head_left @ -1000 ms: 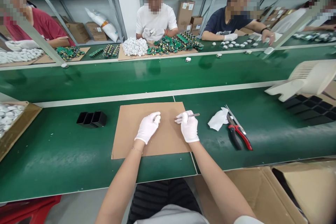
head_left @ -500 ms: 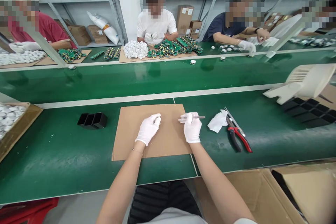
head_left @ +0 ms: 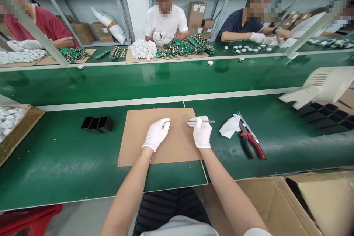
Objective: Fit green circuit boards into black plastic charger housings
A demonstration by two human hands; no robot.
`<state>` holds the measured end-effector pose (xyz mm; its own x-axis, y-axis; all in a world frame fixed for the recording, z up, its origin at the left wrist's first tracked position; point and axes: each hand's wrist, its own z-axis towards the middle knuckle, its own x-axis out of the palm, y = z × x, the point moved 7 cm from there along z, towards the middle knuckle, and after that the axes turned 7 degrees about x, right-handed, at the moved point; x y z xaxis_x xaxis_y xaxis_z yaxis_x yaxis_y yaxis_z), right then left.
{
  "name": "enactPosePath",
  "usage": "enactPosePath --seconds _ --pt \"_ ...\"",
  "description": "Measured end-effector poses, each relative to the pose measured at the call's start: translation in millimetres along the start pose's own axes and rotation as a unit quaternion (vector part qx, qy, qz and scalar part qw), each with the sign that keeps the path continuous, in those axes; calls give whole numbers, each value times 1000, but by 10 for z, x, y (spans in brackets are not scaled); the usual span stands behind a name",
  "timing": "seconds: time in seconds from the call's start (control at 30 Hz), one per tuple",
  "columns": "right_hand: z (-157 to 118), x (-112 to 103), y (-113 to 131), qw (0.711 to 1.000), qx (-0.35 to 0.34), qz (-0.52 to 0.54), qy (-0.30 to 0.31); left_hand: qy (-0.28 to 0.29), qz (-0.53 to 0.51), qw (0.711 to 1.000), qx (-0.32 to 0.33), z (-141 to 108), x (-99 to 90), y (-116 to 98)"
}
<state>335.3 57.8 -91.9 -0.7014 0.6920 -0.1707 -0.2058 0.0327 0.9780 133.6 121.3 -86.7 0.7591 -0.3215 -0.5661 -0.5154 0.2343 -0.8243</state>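
Observation:
My left hand, in a white glove, rests over a sheet of cardboard with its fingers curled together. Whatever sits between those fingertips is too small and hidden to name. At the sheet's right edge, my right hand, gloved too, is closed around slim metal tweezers lying crosswise in its grip. Just right of that hand are a crumpled white cloth, red-and-black pliers and a thin silver tool.
Three joined black cups stand left of the cardboard. A carton of white pieces is at far left. Right are a white fan-like housing and black bins. Beyond the green conveyor belt, co-workers handle circuit boards and white parts.
White pieces on the far belt have shifted right. The co-worker in navy has drawn a gloved hand back from the belt's edge. My two hands stay nearly where they were.

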Motion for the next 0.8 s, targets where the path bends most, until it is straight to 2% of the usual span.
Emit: enactPosePath --seconds 0.6,0.8 --pt "29 -71 -49 999 11 -1 -48 6 -8 1000 -2 -9 7 1" --pt "40 -105 -55 997 9 40 -59 5 -6 1000 -1 -11 3 -12"
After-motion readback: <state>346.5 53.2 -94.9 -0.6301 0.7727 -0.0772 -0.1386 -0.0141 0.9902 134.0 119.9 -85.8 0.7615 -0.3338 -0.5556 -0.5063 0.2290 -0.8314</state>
